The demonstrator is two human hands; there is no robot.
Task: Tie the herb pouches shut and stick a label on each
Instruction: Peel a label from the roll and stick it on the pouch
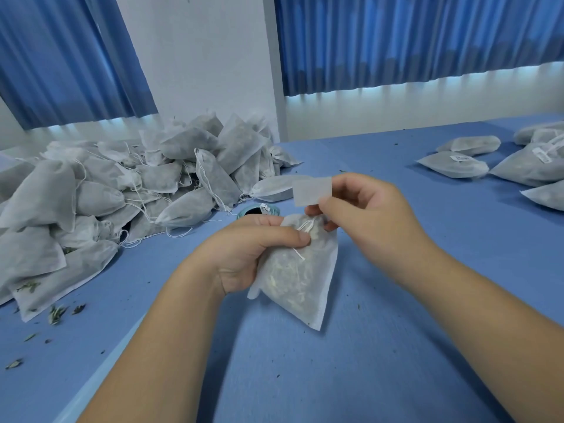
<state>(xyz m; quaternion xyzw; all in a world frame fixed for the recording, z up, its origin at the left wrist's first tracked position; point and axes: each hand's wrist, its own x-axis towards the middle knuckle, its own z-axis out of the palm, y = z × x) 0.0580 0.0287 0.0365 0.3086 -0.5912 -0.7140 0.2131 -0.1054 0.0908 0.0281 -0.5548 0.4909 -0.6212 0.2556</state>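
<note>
My left hand [262, 248] is gripping a pouch [302, 279], seemingly tied; right hand [360, 206] is pinching a label [311, 190] above it. Finished pouches [454, 164] lying right of it, big pile [122, 190] waiting left.

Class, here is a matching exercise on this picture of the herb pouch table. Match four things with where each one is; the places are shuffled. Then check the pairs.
Things
1. label
2. tied pouch
3. big pile of pouches
4. labelled pouches

Places
A. lying at the far right of the table
B. gripped in the left hand
C. pinched in the right hand
D. heaped at the left of the table

Pairs: 1-C, 2-B, 3-D, 4-A
</note>
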